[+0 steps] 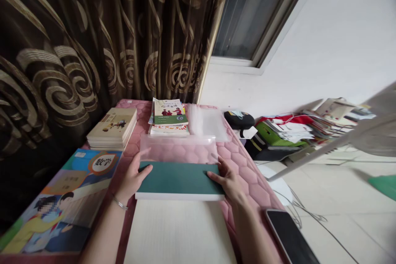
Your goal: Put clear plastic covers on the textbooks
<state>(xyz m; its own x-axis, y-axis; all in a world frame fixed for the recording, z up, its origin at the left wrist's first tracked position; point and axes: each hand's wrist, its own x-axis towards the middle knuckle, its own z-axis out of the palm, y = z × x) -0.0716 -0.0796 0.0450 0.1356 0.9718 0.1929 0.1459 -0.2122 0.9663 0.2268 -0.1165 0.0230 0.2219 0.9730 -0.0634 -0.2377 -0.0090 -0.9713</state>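
Observation:
A teal book (181, 178) lies across the space between my two hands, its white edge toward me. My left hand (134, 175) grips its left side, thumb on top and fingers around the edge. At the opposite side my right hand (228, 179) holds it the same way. A clear plastic book cover (177, 147) extends past the far edge of the book, close to the fingertips of both hands. How far the cover reaches around the book cannot be made out. Below the book is a pale wood-grain board (179, 231).
Left are a math textbook (68, 202) and a stack of beige books (113, 126). More books (169, 113) and clear covers (208, 123) lie behind on the pink quilted surface (247, 175). A phone (291, 235) rests at right, near a stand pole (309, 152).

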